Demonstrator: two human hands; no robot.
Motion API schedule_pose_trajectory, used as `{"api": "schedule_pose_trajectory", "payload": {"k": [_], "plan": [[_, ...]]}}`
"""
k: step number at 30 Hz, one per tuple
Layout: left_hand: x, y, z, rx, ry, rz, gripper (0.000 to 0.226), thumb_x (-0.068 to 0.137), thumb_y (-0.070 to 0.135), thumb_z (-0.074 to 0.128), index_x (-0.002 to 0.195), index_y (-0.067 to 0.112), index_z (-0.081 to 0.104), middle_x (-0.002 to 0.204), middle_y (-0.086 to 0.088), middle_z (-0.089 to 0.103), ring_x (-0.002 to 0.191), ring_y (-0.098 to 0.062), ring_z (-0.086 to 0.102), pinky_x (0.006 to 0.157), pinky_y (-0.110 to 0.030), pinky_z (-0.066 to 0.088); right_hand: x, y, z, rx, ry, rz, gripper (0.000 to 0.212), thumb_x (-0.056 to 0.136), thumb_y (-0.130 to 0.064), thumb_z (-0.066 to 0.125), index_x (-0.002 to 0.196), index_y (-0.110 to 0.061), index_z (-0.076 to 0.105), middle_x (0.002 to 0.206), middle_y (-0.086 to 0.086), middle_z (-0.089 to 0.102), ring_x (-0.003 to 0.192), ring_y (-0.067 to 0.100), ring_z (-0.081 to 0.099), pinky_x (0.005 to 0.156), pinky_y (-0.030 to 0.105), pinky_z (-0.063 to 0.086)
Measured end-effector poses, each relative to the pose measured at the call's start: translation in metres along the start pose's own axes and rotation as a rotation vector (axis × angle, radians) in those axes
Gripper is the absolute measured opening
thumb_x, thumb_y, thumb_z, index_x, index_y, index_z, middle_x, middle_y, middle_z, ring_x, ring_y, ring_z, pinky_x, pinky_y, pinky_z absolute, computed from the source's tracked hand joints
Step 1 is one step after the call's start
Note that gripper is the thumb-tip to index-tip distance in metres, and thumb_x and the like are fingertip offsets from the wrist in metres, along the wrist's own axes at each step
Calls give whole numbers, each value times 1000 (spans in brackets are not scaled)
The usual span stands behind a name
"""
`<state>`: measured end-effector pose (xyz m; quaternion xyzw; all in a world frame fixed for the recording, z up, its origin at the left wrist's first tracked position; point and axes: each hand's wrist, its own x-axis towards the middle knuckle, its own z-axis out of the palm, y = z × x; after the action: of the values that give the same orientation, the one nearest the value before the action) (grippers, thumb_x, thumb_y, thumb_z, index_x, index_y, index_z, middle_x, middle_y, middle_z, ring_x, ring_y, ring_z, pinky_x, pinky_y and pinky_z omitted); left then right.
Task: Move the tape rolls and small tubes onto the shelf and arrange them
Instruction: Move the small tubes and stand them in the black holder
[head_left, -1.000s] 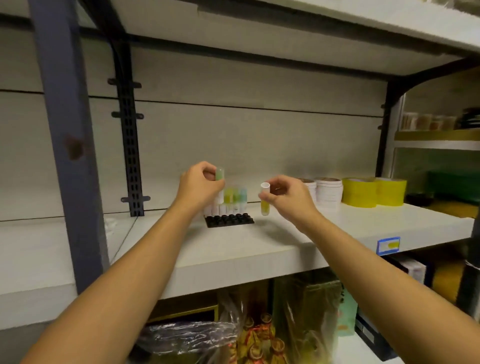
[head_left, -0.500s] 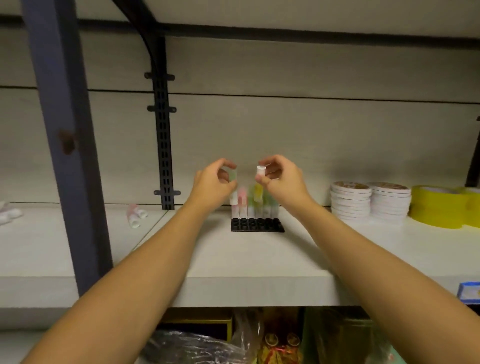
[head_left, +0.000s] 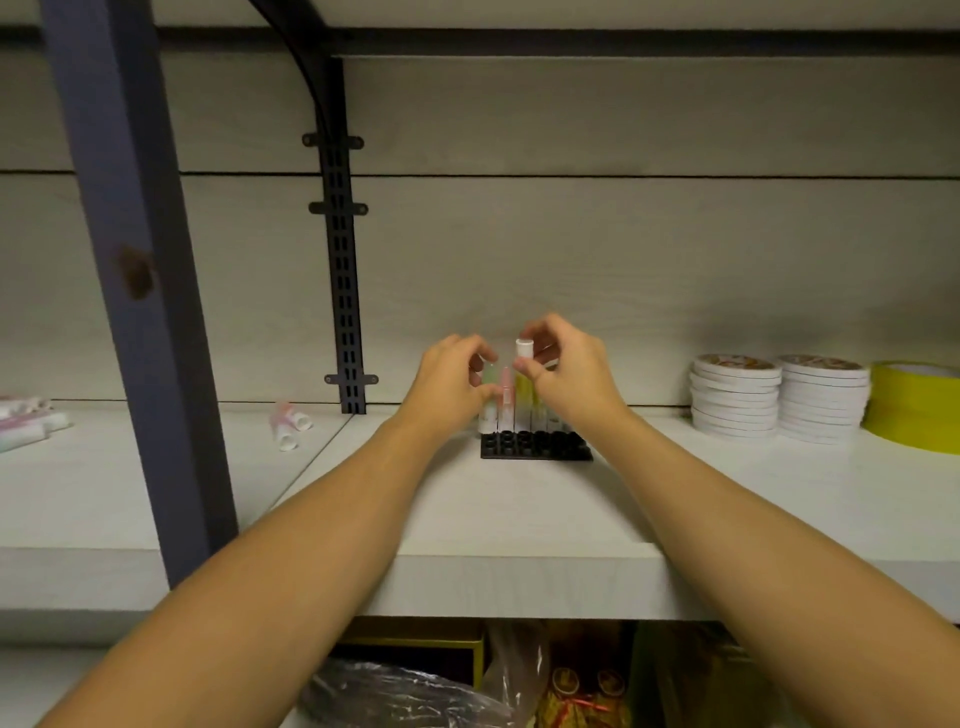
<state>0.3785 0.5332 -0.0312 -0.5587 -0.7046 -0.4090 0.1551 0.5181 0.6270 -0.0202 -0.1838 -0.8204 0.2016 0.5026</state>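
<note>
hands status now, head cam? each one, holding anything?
Left hand: pinching a pale green small tube over the black slotted rack.
Right hand: pinching a yellow small tube with a white cap.

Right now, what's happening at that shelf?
A person is loading small tubes into a black rack on the white shelf. The right hand pinches a yellow tube; the left hand grips a green tube. Loose tubes lie further left; white tape stacks sit right.
</note>
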Motion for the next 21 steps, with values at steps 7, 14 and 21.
{"api": "schedule_pose_trajectory", "payload": {"k": [7,14,21], "plan": [[-1,-3,0,-8,-4,-2,34,77,21,86,102,14,65,96,1,59,77,-12,58,63,-7,36,-3,-3,9,-44,-43,-71,19,85,-10,75,99,-11,63,86,1,67,78,18,65,74,34,55],[-3,-5,3,-35,24,-12,34,77,20,87,102,12,66,93,3,57,74,-12,58,63,-7,36,-5,0,10,-66,-52,-61,19,84,-10,76,99,-9,64,87,2,67,79,18,64,74,34,55],[-3,-6,4,-56,45,-3,34,76,20,87,102,11,67,92,2,59,74,-13,58,62,-5,37,-7,1,10,-85,-46,-67,18,83,-11,77,95,-8,64,84,2,67,78,18,63,74,34,54]]}}
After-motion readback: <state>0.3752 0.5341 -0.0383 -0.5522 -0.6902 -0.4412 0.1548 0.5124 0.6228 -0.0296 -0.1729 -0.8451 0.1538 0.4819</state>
